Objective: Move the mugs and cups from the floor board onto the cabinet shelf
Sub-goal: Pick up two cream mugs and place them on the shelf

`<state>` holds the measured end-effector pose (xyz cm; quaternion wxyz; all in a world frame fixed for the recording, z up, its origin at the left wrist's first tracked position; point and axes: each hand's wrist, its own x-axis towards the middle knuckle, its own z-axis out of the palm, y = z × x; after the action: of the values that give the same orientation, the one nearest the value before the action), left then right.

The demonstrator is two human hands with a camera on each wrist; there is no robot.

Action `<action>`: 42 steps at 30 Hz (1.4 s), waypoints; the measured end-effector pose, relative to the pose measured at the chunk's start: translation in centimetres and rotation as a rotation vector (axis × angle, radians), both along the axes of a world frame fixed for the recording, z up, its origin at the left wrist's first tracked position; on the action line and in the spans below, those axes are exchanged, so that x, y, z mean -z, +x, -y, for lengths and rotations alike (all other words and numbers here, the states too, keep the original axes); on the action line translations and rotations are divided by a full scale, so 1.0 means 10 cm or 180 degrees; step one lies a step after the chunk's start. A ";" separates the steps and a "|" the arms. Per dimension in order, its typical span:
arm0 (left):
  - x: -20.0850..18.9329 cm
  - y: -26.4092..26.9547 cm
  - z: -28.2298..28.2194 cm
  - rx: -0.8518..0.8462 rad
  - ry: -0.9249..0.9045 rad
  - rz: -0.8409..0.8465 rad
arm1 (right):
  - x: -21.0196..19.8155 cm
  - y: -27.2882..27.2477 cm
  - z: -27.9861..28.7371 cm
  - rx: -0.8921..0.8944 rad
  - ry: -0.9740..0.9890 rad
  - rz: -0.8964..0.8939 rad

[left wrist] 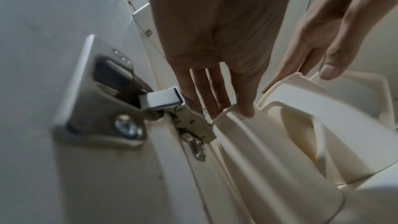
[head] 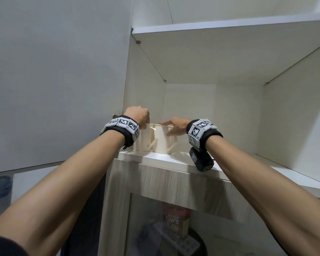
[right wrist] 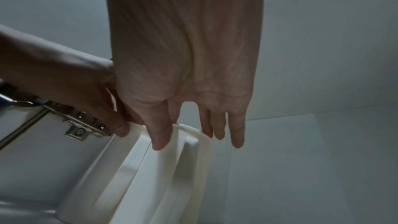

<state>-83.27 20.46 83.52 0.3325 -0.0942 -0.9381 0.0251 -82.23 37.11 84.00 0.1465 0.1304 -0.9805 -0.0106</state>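
Two cream mugs stand side by side at the front left of the white cabinet shelf (head: 175, 161). My left hand (head: 144, 118) reaches down over the left mug (head: 142, 142) and pinches its rim, fingers inside and thumb outside, as the left wrist view shows on the left mug (left wrist: 258, 159). My right hand (head: 167, 128) hovers over the right mug (head: 163, 142) with straight, spread fingers. Its index finger lies along the rim and its thumb stands slightly off the wall of the right mug (left wrist: 344, 125). The right wrist view shows the right hand (right wrist: 187, 140) above the right mug's (right wrist: 204, 159) rim.
The open cabinet door (head: 54, 80) and its metal hinge (left wrist: 189, 125) are close beside the left hand. Another shelf (head: 229, 24) spans above. Bare shelf surface (head: 238, 163) extends to the right of the mugs. Below is a glass-fronted door (head: 174, 222) with boxes behind it.
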 end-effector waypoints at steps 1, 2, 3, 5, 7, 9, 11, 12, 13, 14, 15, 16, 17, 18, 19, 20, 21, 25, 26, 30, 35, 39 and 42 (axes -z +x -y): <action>0.00 0.00 0.00 -0.0008 -0.0050 -0.0018 | -0.02 0.02 -0.01 0.0014 0.0038 -0.0018; 0.00 0.01 -0.01 -0.0007 -0.0094 -0.0040 | -0.03 0.05 0.00 0.0005 0.0066 -0.0049; 0.00 0.01 -0.02 0.0000 -0.0125 -0.0065 | -0.05 0.08 0.00 -0.0017 0.0097 -0.0068; 0.01 0.03 -0.03 -0.0003 -0.0165 -0.0078 | -0.08 0.14 0.02 -0.0035 0.0150 -0.0071; 0.03 0.04 -0.04 -0.0049 -0.0173 0.0003 | -0.10 0.17 0.05 -0.0017 0.0204 -0.0056; 0.05 0.04 -0.05 -0.0053 -0.0164 0.0120 | -0.11 0.17 0.07 0.0003 0.0253 -0.0009; 0.07 0.01 -0.07 -0.0047 -0.0156 0.0222 | -0.11 0.14 0.08 0.0027 0.0273 0.0048; 0.07 0.00 -0.08 -0.0056 -0.0153 0.0273 | -0.11 0.11 0.08 0.0044 0.0262 0.0084; 0.08 -0.02 -0.09 -0.0064 -0.0150 0.0327 | -0.11 0.08 0.07 0.0052 0.0238 0.0118; 0.07 -0.04 -0.10 -0.0070 -0.0148 0.0385 | -0.11 0.05 0.06 0.0065 0.0202 0.0151; 0.08 -0.06 -0.10 -0.0073 -0.0143 0.0453 | -0.11 0.02 0.05 0.0077 0.0168 0.0179; 0.08 -0.09 -0.11 -0.0067 -0.0135 0.0515 | -0.11 0.00 0.04 0.0087 0.0147 0.0195; 0.08 -0.11 -0.11 -0.0052 -0.0122 0.0566 | -0.11 -0.02 0.04 0.0098 0.0136 0.0191; 0.08 -0.13 -0.11 -0.0038 -0.0114 0.0598 | -0.12 -0.04 0.03 0.0121 0.0121 0.0177; 0.10 -0.16 -0.10 -0.0031 -0.0104 0.0621 | -0.11 -0.05 0.02 0.0147 0.0109 0.0167; 0.11 -0.17 -0.10 -0.0037 -0.0099 0.0645 | -0.11 -0.07 0.01 0.0170 0.0102 0.0171; 0.12 -0.19 -0.10 -0.0032 -0.0091 0.0668 | -0.10 -0.08 0.00 0.0187 0.0105 0.0184; 0.13 -0.26 -0.11 0.0015 -0.0002 0.0789 | -0.10 -0.11 -0.03 0.0203 0.0079 0.0234; 0.13 -0.27 -0.11 0.0030 0.0010 0.0804 | -0.10 -0.11 -0.04 0.0200 0.0072 0.0240; 0.16 -0.28 -0.12 0.0041 -0.0040 0.0809 | -0.09 -0.13 -0.05 0.0206 0.0069 0.0223; 0.20 -0.16 -0.13 0.0103 -0.0029 0.0860 | -0.05 -0.06 -0.04 0.0220 0.0037 0.0096; 0.26 0.20 -0.03 0.0522 0.0556 0.0697 | 0.04 0.25 -0.03 -0.0305 -0.0438 -0.0038; 0.53 0.61 0.12 0.0889 0.1149 0.0401 | 0.30 0.57 -0.01 -0.0819 -0.0947 -0.0288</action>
<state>-77.20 19.28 78.23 0.2849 -0.1635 -0.9241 -0.1952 -76.50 37.19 80.98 0.2082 0.2309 -0.9390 0.1473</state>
